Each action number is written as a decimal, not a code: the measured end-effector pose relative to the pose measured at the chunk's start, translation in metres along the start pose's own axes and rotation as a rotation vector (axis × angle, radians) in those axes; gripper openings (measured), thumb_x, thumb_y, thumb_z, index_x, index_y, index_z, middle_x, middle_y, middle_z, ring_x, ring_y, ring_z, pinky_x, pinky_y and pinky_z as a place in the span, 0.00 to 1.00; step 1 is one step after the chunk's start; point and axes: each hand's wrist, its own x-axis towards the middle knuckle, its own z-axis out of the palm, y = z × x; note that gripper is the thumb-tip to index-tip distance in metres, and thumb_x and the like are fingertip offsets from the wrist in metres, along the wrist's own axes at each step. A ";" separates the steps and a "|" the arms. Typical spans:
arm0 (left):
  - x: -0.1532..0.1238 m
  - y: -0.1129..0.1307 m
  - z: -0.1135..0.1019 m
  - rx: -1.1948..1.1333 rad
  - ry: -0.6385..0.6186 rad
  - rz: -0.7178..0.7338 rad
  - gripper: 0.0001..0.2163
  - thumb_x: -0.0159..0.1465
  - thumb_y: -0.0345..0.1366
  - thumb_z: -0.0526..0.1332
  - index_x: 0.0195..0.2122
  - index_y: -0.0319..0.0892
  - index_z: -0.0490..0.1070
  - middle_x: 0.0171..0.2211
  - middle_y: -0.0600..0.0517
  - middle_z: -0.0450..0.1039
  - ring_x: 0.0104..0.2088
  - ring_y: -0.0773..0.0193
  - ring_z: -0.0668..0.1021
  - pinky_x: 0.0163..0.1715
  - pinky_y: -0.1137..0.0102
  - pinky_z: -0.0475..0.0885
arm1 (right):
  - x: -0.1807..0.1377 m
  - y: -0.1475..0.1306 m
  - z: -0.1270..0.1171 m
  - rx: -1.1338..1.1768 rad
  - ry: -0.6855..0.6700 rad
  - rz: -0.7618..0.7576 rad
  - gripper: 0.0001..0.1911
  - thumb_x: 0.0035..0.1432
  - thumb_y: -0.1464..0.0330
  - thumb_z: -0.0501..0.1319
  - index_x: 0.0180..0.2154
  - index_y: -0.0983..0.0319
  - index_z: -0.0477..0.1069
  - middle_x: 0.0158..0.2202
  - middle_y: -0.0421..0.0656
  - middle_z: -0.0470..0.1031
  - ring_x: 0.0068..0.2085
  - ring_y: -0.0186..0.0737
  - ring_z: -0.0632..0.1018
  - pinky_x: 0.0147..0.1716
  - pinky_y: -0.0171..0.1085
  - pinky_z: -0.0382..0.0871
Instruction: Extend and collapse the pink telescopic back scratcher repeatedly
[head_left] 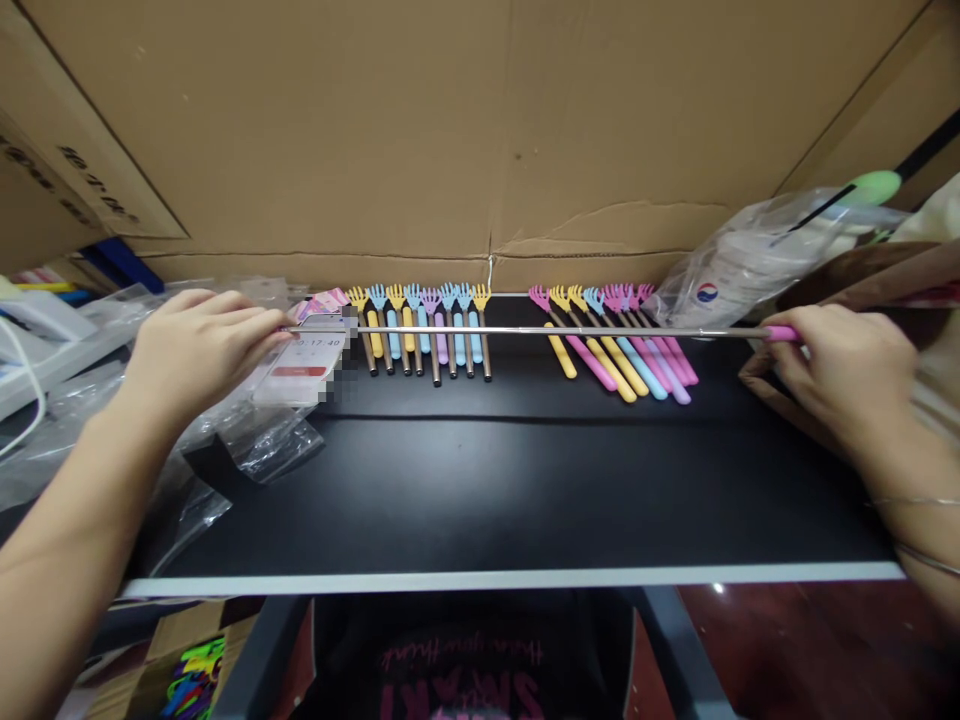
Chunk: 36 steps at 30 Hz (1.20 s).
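Observation:
A telescopic back scratcher [517, 330] is stretched out level across the view, its thin metal rod drawn long. My right hand [847, 370] is closed round its pink handle at the right. At the left, the fingers of my left hand [202, 340] pinch the other end of the rod; the claw there is hidden. Behind the rod, a row of short back scratchers [439, 345] in yellow, blue and purple lies on the black table [510, 500]. A second group of back scratchers [622, 350], with pink, yellow, blue and purple handles, lies slanted to its right.
Brown cardboard [450, 130] stands along the back. Clear plastic bags [262, 440] and a phone [300, 370] showing a timer lie at the left. A bagged cup [735, 280] stands back right. Below the table's left edge, a box [135, 680] holds colourful items.

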 end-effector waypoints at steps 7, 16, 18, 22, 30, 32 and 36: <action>0.011 0.027 -0.006 -0.106 0.153 0.133 0.16 0.70 0.41 0.49 0.30 0.43 0.71 0.25 0.51 0.71 0.27 0.61 0.70 0.29 0.69 0.61 | 0.007 -0.024 -0.007 0.066 0.128 -0.286 0.15 0.65 0.64 0.48 0.31 0.61 0.67 0.25 0.43 0.72 0.27 0.38 0.70 0.29 0.35 0.59; 0.015 0.038 -0.011 -0.190 0.151 0.118 0.16 0.69 0.42 0.49 0.31 0.44 0.72 0.23 0.53 0.70 0.26 0.60 0.71 0.29 0.70 0.61 | 0.008 -0.038 -0.015 0.136 0.151 -0.300 0.11 0.63 0.65 0.52 0.31 0.61 0.68 0.25 0.42 0.74 0.26 0.38 0.70 0.29 0.35 0.60; 0.015 0.037 -0.013 -0.207 0.151 0.089 0.14 0.69 0.42 0.50 0.33 0.44 0.73 0.25 0.52 0.72 0.27 0.59 0.72 0.28 0.70 0.61 | 0.009 -0.035 -0.016 0.181 0.150 -0.275 0.11 0.63 0.64 0.52 0.33 0.61 0.69 0.25 0.42 0.74 0.25 0.38 0.71 0.29 0.36 0.60; 0.013 0.035 -0.012 -0.243 0.123 0.017 0.14 0.68 0.44 0.51 0.35 0.44 0.74 0.27 0.51 0.74 0.29 0.59 0.74 0.26 0.70 0.60 | 0.008 -0.026 -0.011 0.240 0.123 -0.203 0.11 0.61 0.62 0.54 0.33 0.61 0.70 0.24 0.42 0.73 0.24 0.38 0.70 0.28 0.37 0.59; 0.007 0.026 0.000 -0.434 -0.158 -0.317 0.23 0.66 0.56 0.46 0.35 0.48 0.74 0.34 0.52 0.72 0.35 0.61 0.75 0.24 0.72 0.58 | 0.006 -0.023 -0.008 0.723 -0.149 0.080 0.15 0.55 0.55 0.58 0.30 0.61 0.72 0.22 0.39 0.71 0.22 0.35 0.69 0.23 0.33 0.59; 0.009 0.026 -0.001 -0.462 -0.203 -0.386 0.21 0.65 0.56 0.47 0.37 0.49 0.74 0.37 0.52 0.73 0.39 0.59 0.75 0.26 0.73 0.59 | 0.007 -0.027 -0.011 0.778 -0.167 0.112 0.15 0.54 0.55 0.58 0.30 0.61 0.72 0.22 0.39 0.71 0.22 0.34 0.68 0.22 0.33 0.58; 0.013 0.026 -0.007 -0.508 -0.276 -0.496 0.20 0.64 0.55 0.48 0.48 0.51 0.68 0.44 0.53 0.74 0.44 0.57 0.75 0.30 0.72 0.60 | 0.008 -0.029 -0.014 0.779 -0.131 0.143 0.14 0.52 0.56 0.59 0.30 0.61 0.71 0.22 0.39 0.70 0.21 0.33 0.67 0.21 0.33 0.57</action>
